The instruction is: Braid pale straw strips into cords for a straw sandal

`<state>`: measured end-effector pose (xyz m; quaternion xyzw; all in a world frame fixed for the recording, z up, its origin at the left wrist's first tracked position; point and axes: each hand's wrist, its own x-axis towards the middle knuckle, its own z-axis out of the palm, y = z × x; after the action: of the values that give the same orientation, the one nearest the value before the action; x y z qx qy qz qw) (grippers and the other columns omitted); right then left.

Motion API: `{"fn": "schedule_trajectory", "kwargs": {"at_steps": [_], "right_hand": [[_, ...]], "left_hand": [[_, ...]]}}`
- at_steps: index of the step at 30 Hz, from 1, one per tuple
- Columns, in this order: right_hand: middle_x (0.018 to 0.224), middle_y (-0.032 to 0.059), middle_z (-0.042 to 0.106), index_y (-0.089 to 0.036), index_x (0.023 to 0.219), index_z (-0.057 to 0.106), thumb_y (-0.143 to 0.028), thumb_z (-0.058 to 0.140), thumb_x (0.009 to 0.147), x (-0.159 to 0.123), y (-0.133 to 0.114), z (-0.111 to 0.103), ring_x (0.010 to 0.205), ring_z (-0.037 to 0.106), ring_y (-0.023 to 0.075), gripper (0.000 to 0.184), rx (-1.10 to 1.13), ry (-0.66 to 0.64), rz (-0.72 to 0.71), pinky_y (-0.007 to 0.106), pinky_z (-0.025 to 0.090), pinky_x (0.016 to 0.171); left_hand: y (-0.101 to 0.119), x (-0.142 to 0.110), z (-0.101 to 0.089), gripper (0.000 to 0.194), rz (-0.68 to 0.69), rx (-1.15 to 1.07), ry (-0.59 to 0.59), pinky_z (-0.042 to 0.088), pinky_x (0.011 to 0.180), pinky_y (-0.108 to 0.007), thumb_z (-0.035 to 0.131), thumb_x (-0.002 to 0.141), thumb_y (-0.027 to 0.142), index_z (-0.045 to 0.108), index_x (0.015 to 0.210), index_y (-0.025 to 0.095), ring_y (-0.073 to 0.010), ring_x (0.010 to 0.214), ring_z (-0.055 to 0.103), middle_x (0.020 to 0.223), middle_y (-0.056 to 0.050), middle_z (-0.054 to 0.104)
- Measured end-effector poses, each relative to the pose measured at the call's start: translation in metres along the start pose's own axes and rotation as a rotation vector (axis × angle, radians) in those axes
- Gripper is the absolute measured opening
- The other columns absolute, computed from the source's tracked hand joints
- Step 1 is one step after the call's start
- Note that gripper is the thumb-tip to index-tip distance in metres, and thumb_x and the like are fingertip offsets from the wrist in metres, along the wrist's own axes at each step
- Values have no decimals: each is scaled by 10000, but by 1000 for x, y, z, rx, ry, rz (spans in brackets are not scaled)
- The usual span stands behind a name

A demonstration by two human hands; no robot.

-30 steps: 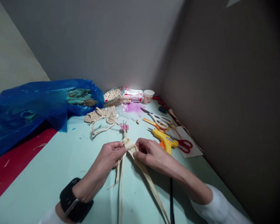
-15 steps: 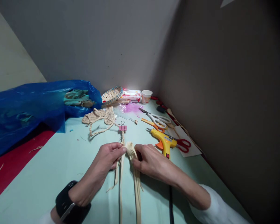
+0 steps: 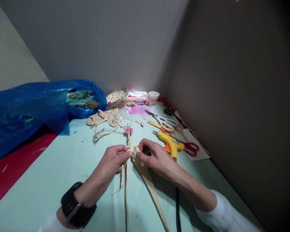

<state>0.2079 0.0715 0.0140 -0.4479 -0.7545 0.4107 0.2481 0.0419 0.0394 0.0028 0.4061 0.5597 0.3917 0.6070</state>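
A thin braided cord (image 3: 129, 139) of pale dried fibre runs down from a pink binder clip (image 3: 129, 130). My left hand (image 3: 117, 159) pinches the cord's lower end, where narrow loose strands (image 3: 127, 196) hang toward me. Just to the right, my right hand (image 3: 157, 158) is closed, thumb against forefinger, on the upper end of a wide pale fibre strip (image 3: 149, 185). That strip slants down to the right across the table. The fingertips of both hands are close together, and the join between cord and strip is partly hidden.
A yellow glue gun (image 3: 170, 143) lies right of my right hand, near red-handled scissors (image 3: 190, 149) and white-handled scissors (image 3: 163, 122). Coiled braid (image 3: 103, 118), a woven basket (image 3: 117, 96), a paper cup (image 3: 153, 97) and a blue plastic bag (image 3: 38, 103) sit farther back.
My right hand has moved slightly up and left, nearer the strip's top end. The strip's lower part has swung to the right and looks flatter. My left hand keeps its pinch.
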Motion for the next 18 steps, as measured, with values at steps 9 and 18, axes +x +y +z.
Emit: {"fn": "schedule_trajectory", "kwargs": {"at_steps": [9, 18], "right_hand": [[657, -53, 480, -149, 961, 555, -315, 660, 720, 9, 10, -2, 554, 397, 83, 311, 477, -52, 152, 210, 303, 520], [817, 35, 696, -172, 811, 665, -152, 518, 785, 12, 17, -33, 770, 617, 167, 151, 3, 398, -93, 262, 435, 725]], "left_hand": [[4, 1, 3, 247, -24, 20, 33, 125, 406, -187, 707, 647, 342, 546, 689, 159, -33, 410, 249, 499, 99, 368], [3, 2, 0, 244, -18, 64, 37, 126, 411, -184, 691, 668, 345, 527, 687, 165, -36, 426, 243, 520, 95, 360]]}}
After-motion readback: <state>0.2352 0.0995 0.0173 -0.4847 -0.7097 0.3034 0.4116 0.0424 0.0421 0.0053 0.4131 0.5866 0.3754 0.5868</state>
